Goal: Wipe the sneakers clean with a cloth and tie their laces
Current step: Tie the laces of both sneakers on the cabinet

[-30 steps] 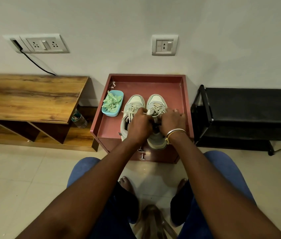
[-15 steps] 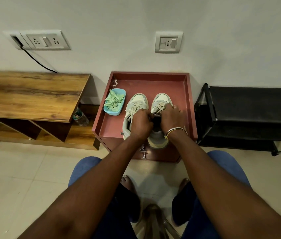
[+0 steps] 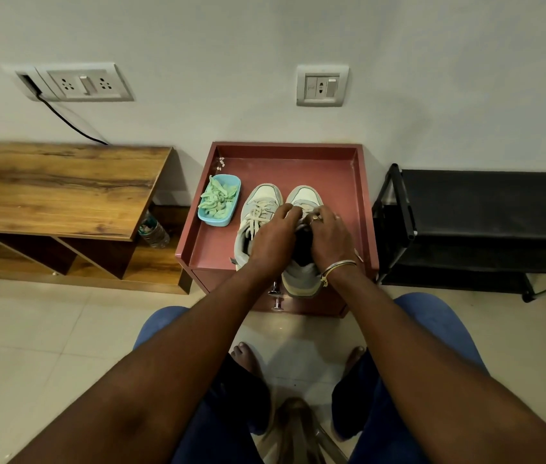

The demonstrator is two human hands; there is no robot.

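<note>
Left hand (image 3: 273,237) and right hand (image 3: 330,236) curl fingers round laces (image 3: 305,212).
Cream laces on right sneaker (image 3: 303,195); left sneaker (image 3: 259,199) touching beside it, both pale grey-white, toes to wall, on red cabinet (image 3: 298,162).

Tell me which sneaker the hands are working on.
The sneaker farther from the blue tub: left hand and right hand grip its laces, not those of the other sneaker.

pale grey-white left sneaker (image 3: 262,195) and right sneaker (image 3: 305,195) stand side by side, toes pointing away, cream laces (image 3: 258,214) threaded.
</note>
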